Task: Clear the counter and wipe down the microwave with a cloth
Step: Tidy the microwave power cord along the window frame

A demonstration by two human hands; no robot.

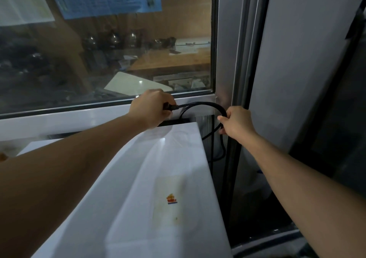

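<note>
- Left hand: fingers curled tight round the black plug, held above the rear edge of the microwave, just below the window
- Right hand: fingers and thumb wrapped round the black cord; the cord arcs from plug to hand, then drops beside the microwave's right side
- Microwave: white top, small coloured sticker near the front; no cloth visible

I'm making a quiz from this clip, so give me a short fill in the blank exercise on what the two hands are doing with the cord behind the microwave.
1. The left hand grips the black ____ at the cord's end.
2. The right hand holds a ____ of the black cord.
3. The white microwave bears a small ____ on top.

Missing words: plug; loop; sticker
</note>
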